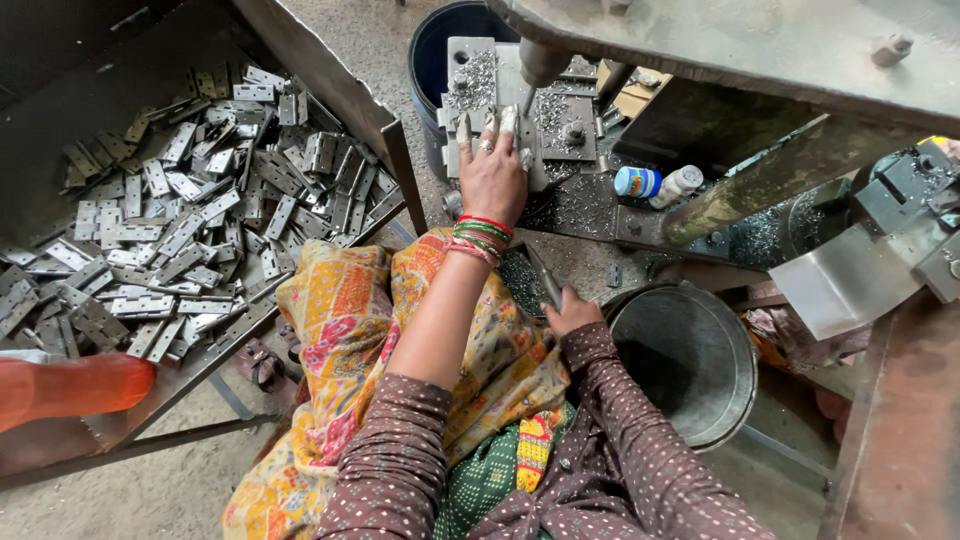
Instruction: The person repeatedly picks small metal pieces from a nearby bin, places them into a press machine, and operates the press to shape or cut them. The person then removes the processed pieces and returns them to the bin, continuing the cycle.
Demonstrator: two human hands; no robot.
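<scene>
Left hand [492,180] spread flat on the press plate [560,125], right hand [572,312] below it clamped on a metal strip [543,278], hinge tray [330,80] left of plate

Brown dotted sleeves [400,450], red-green bangles [480,236]

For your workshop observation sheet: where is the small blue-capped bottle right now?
In the head view, the blue-capped bottle lies on the machine bed, right of the left hand and touching a white bottle.

Soft, even daylight; sharp focus, dim upper left, slight wide-angle distortion.
</scene>
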